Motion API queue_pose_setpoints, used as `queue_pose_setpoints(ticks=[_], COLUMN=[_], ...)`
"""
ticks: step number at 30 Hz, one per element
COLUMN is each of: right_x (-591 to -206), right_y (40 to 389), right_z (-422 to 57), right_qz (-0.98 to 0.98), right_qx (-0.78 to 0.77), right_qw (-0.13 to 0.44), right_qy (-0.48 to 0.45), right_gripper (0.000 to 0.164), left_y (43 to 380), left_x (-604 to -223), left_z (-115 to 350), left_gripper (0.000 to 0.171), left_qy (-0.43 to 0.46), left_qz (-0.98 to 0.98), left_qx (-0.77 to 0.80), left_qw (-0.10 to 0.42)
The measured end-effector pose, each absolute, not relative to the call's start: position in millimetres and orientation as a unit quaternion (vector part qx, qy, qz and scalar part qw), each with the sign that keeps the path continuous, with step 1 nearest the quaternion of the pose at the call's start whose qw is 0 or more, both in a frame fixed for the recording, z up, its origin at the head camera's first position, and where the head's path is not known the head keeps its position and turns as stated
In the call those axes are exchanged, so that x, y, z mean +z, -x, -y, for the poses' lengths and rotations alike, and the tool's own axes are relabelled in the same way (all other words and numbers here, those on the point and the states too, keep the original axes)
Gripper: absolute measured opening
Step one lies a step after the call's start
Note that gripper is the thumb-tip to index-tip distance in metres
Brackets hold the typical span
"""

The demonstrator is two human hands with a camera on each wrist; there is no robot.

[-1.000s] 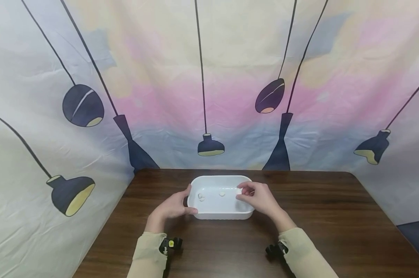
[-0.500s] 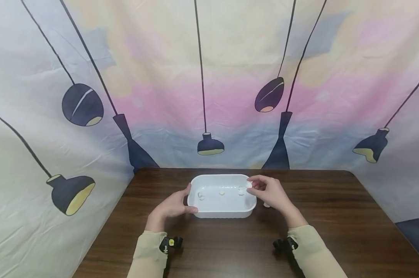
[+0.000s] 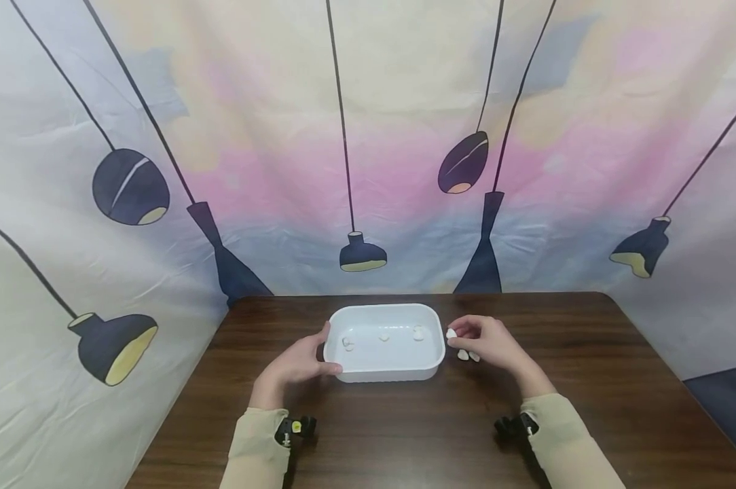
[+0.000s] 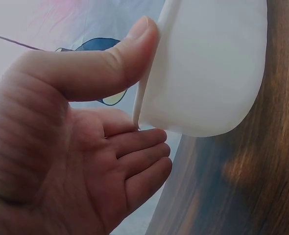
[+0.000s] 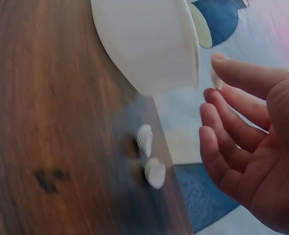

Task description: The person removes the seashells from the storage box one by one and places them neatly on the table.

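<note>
A white rectangular dish [image 3: 386, 375] stands on the table, with small pale seashells inside: a couple at the left [image 3: 347, 344], one in the middle [image 3: 384, 337] and some at the right [image 3: 418, 333]. My left hand [image 3: 299, 358] grips the dish's left end, thumb and fingertips at its rim in the left wrist view. Just outside the right rim, my right hand [image 3: 493, 343] pinches a white seashell [image 3: 451, 333] between thumb and index finger. Below that hand, a ridged seashell [image 5: 145, 140] and a rounder seashell [image 5: 156, 174] lie on the table.
The dark wooden table [image 3: 398, 435] reaches back to a hanging cloth [image 3: 301, 170] printed with lamps. Each wrist wears a black camera mount, the left one [image 3: 296, 428] near the table's front and the right one [image 3: 514, 428] opposite.
From inside the dish, my right hand has moved right, over the rim, carrying a seashell. The two seashells on the table have come into sight. My left hand keeps its grip.
</note>
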State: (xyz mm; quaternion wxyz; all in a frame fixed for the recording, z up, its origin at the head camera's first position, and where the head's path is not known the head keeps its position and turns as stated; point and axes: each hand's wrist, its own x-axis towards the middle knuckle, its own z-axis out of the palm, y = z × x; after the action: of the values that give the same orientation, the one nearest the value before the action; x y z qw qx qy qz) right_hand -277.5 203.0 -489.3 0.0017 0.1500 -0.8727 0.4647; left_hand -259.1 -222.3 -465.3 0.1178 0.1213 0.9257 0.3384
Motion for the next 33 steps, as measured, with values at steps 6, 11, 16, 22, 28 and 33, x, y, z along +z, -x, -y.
queue_pose_setpoints(ticks=[6, 11, 16, 22, 28, 33], right_x=[-488.4, -489.3, -494.1, -502.0, -505.2, -506.4], right_y=[276.5, 276.9, 274.7, 272.4, 271.9, 273.4], right_z=[-222.7, -241.5, -259.7, -269.3, -266.3, -266.3], right_qz=[0.871, 0.874, 0.889, 0.891, 0.898, 0.916], right_qx=[0.465, 0.457, 0.431, 0.430, 0.418, 0.382], right_qw=[-0.043, -0.064, -0.090, -0.109, -0.104, -0.088], right_qy=[-0.150, -0.150, -0.123, -0.091, -0.088, -0.082], right_gripper=[0.027, 0.030, 0.030, 0.031, 0.031, 0.031], left_y=[259.5, 259.4, 259.2, 258.0, 255.5, 260.2], left_x=[-464.9, -465.9, -466.4, -468.3, -467.7, -467.3], left_z=[223.3, 223.3, 224.2, 225.8, 227.0, 223.8], left_gripper=[0.110, 0.110, 0.110, 0.110, 0.109, 0.110], left_qy=[-0.123, -0.116, -0.118, -0.117, -0.110, -0.112], left_qz=[-0.924, -0.922, -0.923, -0.925, -0.926, -0.927], left_qx=[0.343, 0.348, 0.347, 0.342, 0.341, 0.337], left_qw=[0.118, 0.121, 0.118, 0.119, 0.117, 0.116])
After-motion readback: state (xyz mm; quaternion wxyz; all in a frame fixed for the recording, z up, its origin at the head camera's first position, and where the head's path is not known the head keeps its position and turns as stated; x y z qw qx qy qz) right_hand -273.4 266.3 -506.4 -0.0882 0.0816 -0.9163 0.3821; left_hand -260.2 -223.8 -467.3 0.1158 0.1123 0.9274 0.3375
